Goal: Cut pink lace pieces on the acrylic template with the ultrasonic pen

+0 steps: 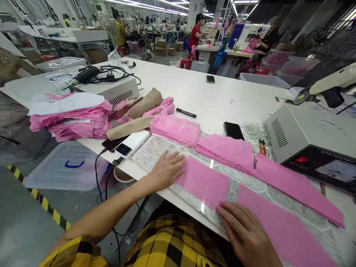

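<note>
A flat pink fabric piece lies on a grey patterned board at the table's front edge, with shiny streaks across it. My left hand rests flat, fingers spread, over its left end. At its lower right corner, my right hand lies with fingers stretched out and touching the surface; its thumb side is partly hidden. A larger pink piece extends to the right, partly behind my right hand. Just beyond are stacks of textured pink fabric and a long pink stack.
Left of the board sit a white power bank with cables and a tied pink fabric pile. Behind lie a black marker and a phone. Orange-handled snips and a grey machine stand right. People work in the background.
</note>
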`<state>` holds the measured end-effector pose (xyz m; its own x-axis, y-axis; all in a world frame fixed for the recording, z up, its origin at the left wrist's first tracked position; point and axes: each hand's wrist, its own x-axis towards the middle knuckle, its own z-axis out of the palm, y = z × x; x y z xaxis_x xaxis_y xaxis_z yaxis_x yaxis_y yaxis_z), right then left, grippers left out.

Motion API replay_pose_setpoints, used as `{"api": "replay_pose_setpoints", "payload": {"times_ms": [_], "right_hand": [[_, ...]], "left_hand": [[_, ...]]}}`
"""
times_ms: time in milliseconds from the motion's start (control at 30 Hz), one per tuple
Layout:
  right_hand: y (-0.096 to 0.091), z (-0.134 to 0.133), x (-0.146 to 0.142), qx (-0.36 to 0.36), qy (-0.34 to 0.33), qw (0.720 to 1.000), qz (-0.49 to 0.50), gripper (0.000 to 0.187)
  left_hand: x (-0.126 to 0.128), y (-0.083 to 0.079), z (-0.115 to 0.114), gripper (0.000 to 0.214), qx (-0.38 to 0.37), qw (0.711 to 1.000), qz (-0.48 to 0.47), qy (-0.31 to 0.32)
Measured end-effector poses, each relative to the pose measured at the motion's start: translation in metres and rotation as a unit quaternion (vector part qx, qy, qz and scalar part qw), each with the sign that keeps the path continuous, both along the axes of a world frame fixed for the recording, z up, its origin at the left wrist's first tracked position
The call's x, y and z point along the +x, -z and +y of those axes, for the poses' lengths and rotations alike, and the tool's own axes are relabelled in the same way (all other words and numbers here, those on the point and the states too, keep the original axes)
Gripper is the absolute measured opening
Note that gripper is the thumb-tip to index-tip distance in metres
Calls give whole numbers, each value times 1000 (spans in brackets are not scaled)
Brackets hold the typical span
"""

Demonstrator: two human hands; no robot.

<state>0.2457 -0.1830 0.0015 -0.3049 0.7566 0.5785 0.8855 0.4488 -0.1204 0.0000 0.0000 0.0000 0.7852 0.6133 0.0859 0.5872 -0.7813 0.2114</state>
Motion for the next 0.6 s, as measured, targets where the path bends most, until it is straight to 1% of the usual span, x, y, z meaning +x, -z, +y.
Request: {"api": "replay_pose_setpoints", "payload": {"times_ms": [133, 267, 367, 467, 600], "right_hand": [[1, -5, 3, -19, 10, 1000, 15, 25], [2, -12, 3, -41, 24, 998, 44, 35], [4, -15, 1, -46, 25, 997, 48, 39], [6, -17, 0, -43, 27, 997, 51, 37], [7, -16, 0, -31, 45, 997, 53, 37]], "left_hand": [[1, 6, 3, 40, 22, 1000, 0, 11], [-5, 8, 8, 42, 31, 1000, 0, -1], [-9, 6, 14, 44, 14, 999, 9, 28], [-12, 3, 20, 46, 4, 998, 16, 58], [-15, 1, 26, 47, 4, 997, 17, 81]]}}
